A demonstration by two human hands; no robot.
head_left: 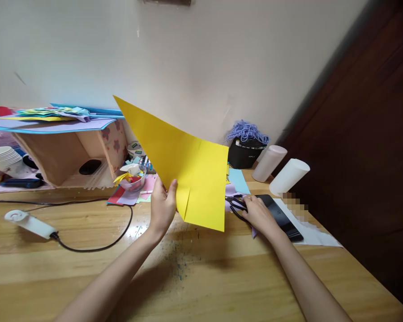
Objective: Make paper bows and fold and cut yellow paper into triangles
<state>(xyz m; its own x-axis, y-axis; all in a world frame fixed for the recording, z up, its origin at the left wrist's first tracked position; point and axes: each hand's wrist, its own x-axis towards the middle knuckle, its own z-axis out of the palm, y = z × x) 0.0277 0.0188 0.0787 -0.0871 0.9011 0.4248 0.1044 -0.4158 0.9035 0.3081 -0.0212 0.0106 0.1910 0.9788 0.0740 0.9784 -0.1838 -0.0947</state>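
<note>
My left hand [161, 206] is closed on the lower edge of a folded yellow paper sheet [181, 163] and holds it up above the wooden table [201, 277]. The sheet tilts, with one pointed corner up and to the left. My right hand [258, 213] rests on the table to the right, fingers curled over black-handled scissors [235, 205] that lie on scraps of purple paper. A black phone [279, 215] lies just right of that hand on white paper.
A wooden box [70, 156] with stacked coloured sheets on top stands at back left, paper cups beside it. A small bowl of scraps [134, 176], a white device with a black cable [30, 222], a black pot with purple yarn [246, 145] and two white rolls [278, 170] are also here.
</note>
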